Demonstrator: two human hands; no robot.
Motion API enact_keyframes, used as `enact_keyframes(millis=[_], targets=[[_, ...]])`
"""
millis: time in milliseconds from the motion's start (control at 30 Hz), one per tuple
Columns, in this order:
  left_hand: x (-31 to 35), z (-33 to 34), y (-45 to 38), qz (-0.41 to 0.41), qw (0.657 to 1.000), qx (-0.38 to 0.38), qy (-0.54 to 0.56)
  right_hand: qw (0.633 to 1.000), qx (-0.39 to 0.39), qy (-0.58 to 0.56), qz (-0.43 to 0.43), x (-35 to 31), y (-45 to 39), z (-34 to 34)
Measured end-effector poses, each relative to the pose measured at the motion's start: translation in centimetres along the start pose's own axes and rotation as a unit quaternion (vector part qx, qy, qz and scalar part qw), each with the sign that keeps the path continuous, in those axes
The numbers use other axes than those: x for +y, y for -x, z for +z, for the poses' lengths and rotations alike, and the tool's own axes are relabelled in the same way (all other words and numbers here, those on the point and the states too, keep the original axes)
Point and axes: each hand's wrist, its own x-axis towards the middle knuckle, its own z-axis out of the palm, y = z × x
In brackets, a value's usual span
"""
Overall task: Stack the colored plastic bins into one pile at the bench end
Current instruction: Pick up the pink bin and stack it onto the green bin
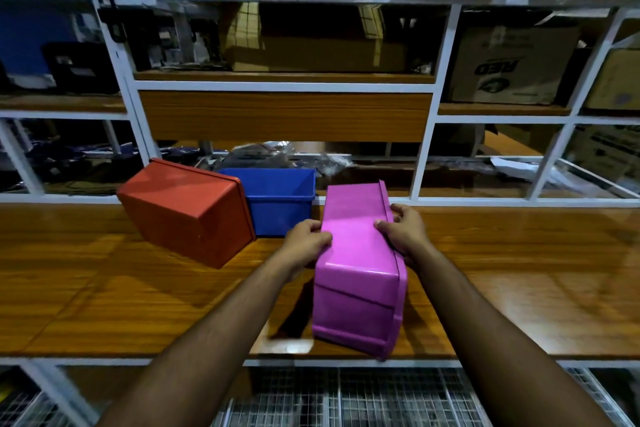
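A magenta plastic bin (358, 270) is held above the wooden bench (104, 288), turned so its bottom faces up and its opening faces right and down. My left hand (304, 243) grips its left side and my right hand (401, 232) grips its rimmed right side. A blue bin (280, 201) stands upright at the back of the bench, just left of the magenta one. A red bin (187, 211) lies tipped on its side next to the blue bin, its base toward me.
A white metal shelf frame (284, 85) rises behind the bench, filled with cardboard boxes (509, 66), bags and dark clutter. A wooden panel (284, 116) hangs above the blue bin. Wire mesh (346, 399) lies under the bench's front edge.
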Motion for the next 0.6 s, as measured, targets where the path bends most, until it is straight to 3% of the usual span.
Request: enact_keyframes(millis=[167,267,333,433,533,600], targets=[[-0.7,0.7,0.1,0.008,0.998,0.009,-0.06,0.999,0.007,0.051,0.001,0.4,-0.8,0.2],[0.5,0.8,0.8,0.083,0.978,0.052,-0.184,0.997,0.03,0.067,0.012,0.1,-1.1,0.3],[1.7,1.2,1.4,0.144,0.965,0.062,-0.209,0.997,0.04,0.065,0.01,-0.6,-0.6,0.8],[2.6,2.1,1.9,0.186,0.956,0.038,-0.224,0.999,-0.021,0.024,-0.003,-1.9,0.5,1.8],[2.2,1.8,1.5,0.145,0.959,0.048,-0.24,0.991,-0.125,-0.05,0.002,-3.0,1.2,2.0],[1.6,0.6,0.9,0.111,0.962,0.069,-0.238,0.987,-0.158,-0.03,-0.003,-3.0,1.3,1.6]])
